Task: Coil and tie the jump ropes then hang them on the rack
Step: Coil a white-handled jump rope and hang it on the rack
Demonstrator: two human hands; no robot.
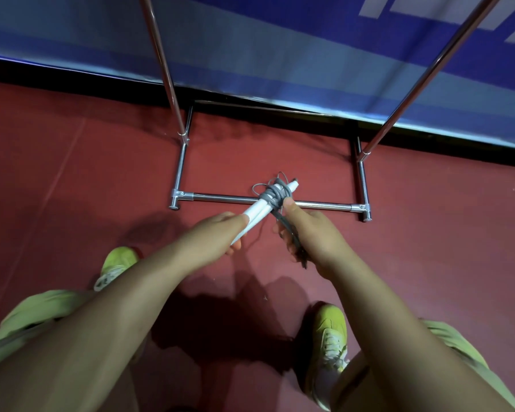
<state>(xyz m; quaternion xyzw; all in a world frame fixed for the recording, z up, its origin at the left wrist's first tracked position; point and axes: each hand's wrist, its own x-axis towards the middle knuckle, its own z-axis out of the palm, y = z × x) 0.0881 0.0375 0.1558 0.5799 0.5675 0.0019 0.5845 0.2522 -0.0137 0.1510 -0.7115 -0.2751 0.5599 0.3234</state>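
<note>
Tying under way: left hand (220,233) grips the white handles (257,211), right hand (306,236) apparently pinches the grey cord (275,195) wrapped around them, above the rack (309,206); next, cinch the wrap.

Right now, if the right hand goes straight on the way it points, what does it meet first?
Probably the grey cord wraps around the white handles, just ahead of the right hand; depth is uncertain.

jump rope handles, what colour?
White handles, wrapped in grey cord, gripped by the left hand. Head view shows it best.
</note>
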